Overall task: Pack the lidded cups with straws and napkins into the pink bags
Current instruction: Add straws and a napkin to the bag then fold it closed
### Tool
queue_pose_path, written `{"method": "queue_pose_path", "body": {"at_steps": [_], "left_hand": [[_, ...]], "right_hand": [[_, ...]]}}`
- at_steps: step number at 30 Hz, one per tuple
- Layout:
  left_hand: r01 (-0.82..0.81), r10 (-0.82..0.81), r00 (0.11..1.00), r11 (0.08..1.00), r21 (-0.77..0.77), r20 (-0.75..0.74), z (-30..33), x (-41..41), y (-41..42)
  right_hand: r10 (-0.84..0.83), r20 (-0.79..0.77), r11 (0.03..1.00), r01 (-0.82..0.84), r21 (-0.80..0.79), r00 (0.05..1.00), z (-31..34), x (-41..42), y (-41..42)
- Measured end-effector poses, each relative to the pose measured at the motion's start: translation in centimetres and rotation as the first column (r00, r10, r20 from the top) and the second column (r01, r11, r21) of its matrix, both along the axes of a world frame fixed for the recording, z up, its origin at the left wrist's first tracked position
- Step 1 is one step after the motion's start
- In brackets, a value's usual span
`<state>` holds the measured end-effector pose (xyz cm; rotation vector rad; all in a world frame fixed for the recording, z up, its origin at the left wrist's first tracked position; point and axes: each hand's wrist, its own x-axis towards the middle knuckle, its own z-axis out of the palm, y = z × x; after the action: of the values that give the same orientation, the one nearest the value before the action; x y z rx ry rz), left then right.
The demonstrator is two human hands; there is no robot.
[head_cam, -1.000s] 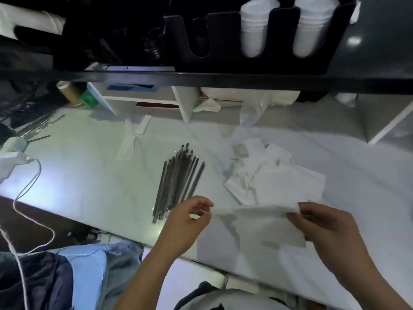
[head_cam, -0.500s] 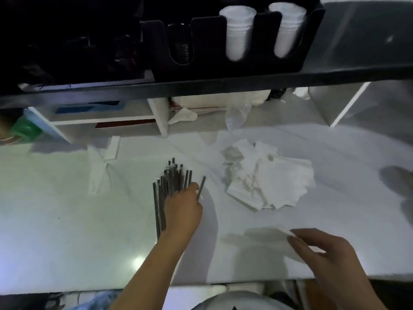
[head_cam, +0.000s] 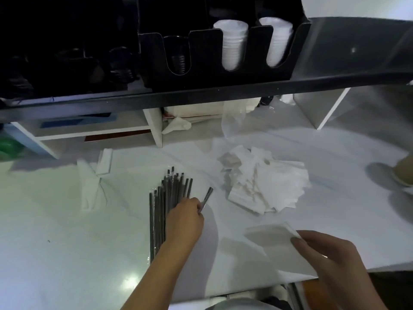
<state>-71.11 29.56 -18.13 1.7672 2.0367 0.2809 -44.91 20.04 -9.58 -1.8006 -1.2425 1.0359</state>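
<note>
A pile of wrapped dark straws (head_cam: 166,198) lies on the white counter (head_cam: 67,231). My left hand (head_cam: 185,220) rests at the pile's right side and pinches one straw (head_cam: 206,199), whose far end points away and to the right. My right hand (head_cam: 321,251) holds a white napkin (head_cam: 270,238) by its near right corner, low over the counter. A loose heap of white napkins (head_cam: 266,182) lies beyond it. No pink bag is in view.
A black rack (head_cam: 201,63) above the counter holds stacks of white cups (head_cam: 232,45) and dark lids (head_cam: 178,61). White shelving (head_cam: 154,126) stands at the back. A clear plastic bag (head_cam: 234,119) lies behind the napkins. A cup-like object (head_cam: 402,173) sits at the right edge.
My left hand let go of the napkin, reached forward to the straw pile and pinched one straw. My right hand kept the napkin and lowered it toward the counter. The view tilted up.
</note>
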Motion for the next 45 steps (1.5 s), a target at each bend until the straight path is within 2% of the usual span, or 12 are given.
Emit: {"method": "queue_pose_path", "body": {"at_steps": [6, 11, 14, 17, 21, 24, 26, 29, 31, 35, 41, 45], "left_hand": [[-0.021, 0.020, 1.000, 0.998, -0.056, -0.018, 0.8, 0.4, 0.3], [-0.003, 0.002, 1.000, 0.999, -0.051, -0.011, 1.4, 1.0, 0.1], [-0.040, 0.042, 0.996, 0.999, -0.032, 0.083, 1.4, 0.8, -0.2], [-0.117, 0.128, 0.958, 0.992, -0.056, 0.256, 1.7, 0.4, -0.3], [-0.170, 0.217, 0.798, 0.976, -0.136, 0.562, 3.8, 0.8, -0.8], [-0.151, 0.254, 0.587, 0.967, -0.204, 0.769, 6.4, 1.9, -1.4], [-0.119, 0.255, 0.462, 0.967, -0.226, 0.849, 8.1, 3.1, -1.9], [-0.079, 0.221, 0.388, 0.975, -0.207, 0.895, 9.3, 5.2, -2.4], [-0.072, 0.194, 0.376, 0.981, -0.180, 0.906, 9.4, 6.5, -2.7], [-0.068, 0.145, 0.412, 0.989, -0.128, 0.900, 9.2, 7.8, -3.1], [-0.031, 0.073, 0.489, 0.997, -0.067, 0.869, 9.2, 8.2, -3.6], [-0.050, 0.082, 0.469, 0.997, -0.066, 0.880, 9.1, 8.4, -3.8]], "right_hand": [[0.053, -0.058, 0.999, -0.052, 0.010, 0.997, 0.6, -1.0, 0.7], [-0.022, -0.148, 0.999, 0.027, 0.035, 0.989, 1.1, -0.8, 1.4], [-0.084, -0.169, 0.995, 0.092, 0.040, 0.982, 0.8, -0.2, 1.7], [-0.125, -0.186, 0.991, 0.133, 0.030, 0.975, 0.4, 0.3, 2.1], [-0.168, -0.263, 0.986, 0.158, -0.059, 0.950, 0.0, 0.8, 2.9], [-0.178, -0.341, 0.983, 0.151, -0.105, 0.923, 0.4, 0.6, 3.8], [-0.144, -0.370, 0.988, 0.113, -0.105, 0.918, 1.1, 0.2, 4.4], [-0.074, -0.435, 0.995, 0.036, -0.093, 0.898, 1.8, -0.5, 5.4], [-0.023, -0.477, 0.996, -0.020, -0.085, 0.879, 2.2, -1.1, 5.8], [0.054, -0.543, 0.991, -0.111, -0.073, 0.838, 2.8, -1.9, 5.7], [0.061, -0.571, 0.989, -0.126, -0.074, 0.819, 3.1, -1.9, 4.9], [0.025, -0.550, 0.992, -0.089, -0.089, 0.835, 2.8, -1.9, 4.7]]}}
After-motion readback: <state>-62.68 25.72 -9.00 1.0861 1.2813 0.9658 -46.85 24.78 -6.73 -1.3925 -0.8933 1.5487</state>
